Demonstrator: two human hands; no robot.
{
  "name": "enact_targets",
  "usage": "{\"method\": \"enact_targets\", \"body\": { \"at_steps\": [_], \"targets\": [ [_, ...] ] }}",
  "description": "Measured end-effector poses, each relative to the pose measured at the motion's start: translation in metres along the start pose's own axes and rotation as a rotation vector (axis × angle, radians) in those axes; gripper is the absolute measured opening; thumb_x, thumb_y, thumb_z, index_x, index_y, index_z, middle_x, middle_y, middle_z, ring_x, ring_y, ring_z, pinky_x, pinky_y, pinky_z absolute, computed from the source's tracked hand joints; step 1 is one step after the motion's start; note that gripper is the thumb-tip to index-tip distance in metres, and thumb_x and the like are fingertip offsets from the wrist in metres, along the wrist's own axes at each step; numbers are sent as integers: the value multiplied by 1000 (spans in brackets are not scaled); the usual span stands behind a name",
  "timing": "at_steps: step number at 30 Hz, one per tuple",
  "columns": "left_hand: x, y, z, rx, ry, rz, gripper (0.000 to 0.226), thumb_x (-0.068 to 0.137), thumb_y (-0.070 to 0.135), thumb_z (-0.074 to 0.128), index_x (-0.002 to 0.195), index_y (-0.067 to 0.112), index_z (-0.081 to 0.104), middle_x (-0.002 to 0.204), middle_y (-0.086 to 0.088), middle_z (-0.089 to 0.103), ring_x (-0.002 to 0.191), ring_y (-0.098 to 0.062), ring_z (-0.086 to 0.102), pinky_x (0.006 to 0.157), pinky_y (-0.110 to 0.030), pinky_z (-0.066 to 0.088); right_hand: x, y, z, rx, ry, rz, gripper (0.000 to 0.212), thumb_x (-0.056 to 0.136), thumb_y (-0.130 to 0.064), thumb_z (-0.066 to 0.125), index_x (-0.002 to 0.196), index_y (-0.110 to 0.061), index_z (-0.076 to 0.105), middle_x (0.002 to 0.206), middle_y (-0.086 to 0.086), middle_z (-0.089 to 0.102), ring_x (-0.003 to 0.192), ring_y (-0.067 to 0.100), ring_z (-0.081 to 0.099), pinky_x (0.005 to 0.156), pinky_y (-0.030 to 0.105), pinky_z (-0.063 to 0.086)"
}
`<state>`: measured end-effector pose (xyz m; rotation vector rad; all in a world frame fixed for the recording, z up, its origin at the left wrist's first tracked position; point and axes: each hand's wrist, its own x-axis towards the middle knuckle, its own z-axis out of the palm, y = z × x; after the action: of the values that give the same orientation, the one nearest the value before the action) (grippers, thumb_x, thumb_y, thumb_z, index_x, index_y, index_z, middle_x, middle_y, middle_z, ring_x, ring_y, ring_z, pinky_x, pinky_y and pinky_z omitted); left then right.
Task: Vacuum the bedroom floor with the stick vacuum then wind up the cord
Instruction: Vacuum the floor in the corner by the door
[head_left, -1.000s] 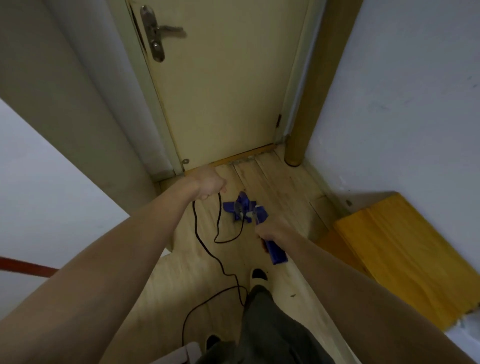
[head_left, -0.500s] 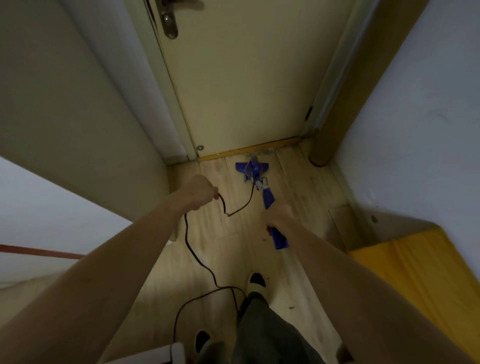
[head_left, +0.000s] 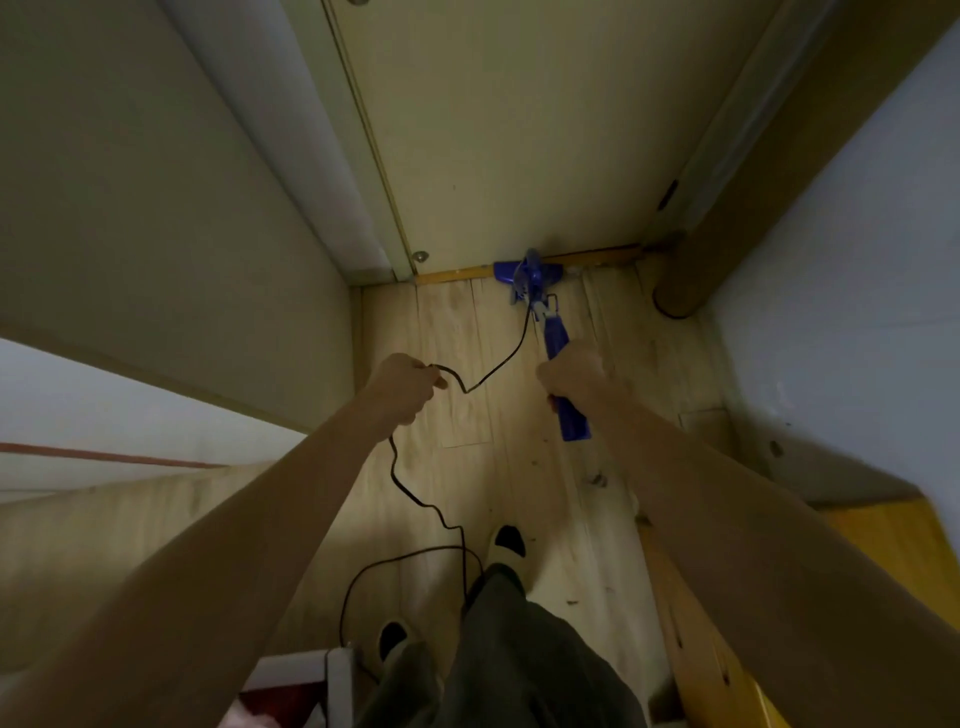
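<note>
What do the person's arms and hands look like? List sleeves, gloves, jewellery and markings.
Both forearms are bare all the way to the frame edge, with no sleeves in view. The left hand and right hand wear no gloves, and no rings, watch or wristband can be made out. No markings show, though the light is dim.

— What's underfoot?
— A pale wood-plank floor (head_left: 457, 467) with dark specks.
— What's on it?
— The blue vacuum head (head_left: 524, 273) at the door's threshold, plus a looping black cord (head_left: 415, 499).
</note>
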<state>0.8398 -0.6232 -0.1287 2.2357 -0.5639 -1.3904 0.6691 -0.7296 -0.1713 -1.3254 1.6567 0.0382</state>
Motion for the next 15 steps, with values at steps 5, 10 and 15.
{"method": "enact_targets", "body": {
  "at_steps": [5, 10, 15],
  "targets": [
    [-7, 4, 5, -69, 30, -4, 29, 98, 13, 45, 75, 7, 62, 58, -2, 39, 46, -12, 29, 33, -14, 22, -6, 18, -2, 4, -7, 38, 23, 87, -7, 59, 104, -9, 43, 75, 8, 55, 50, 15, 52, 34, 20, 37],
    [-21, -9, 6, -40, 23, 19, 25, 98, 12, 45, 81, 6, 62, 61, -3, 39, 48, -12, 30, 37, -17, 24, -22, 29, -2, -47, -8, 34, 18, 86, -8, 60, 99, -6, 48, 71, 8, 57, 45, 14, 53, 30, 16, 36],
    [-42, -29, -2, -7, -13, 86, 23, 98, 12, 45, 97, 0, 64, 60, -4, 40, 47, -13, 32, 38, -20, 24, -57, 46, 9, -63, -7, 64, 19, 88, -11, 60, 100, -7, 45, 71, 9, 58, 48, 16, 55, 40, 24, 44]
  ]
}}
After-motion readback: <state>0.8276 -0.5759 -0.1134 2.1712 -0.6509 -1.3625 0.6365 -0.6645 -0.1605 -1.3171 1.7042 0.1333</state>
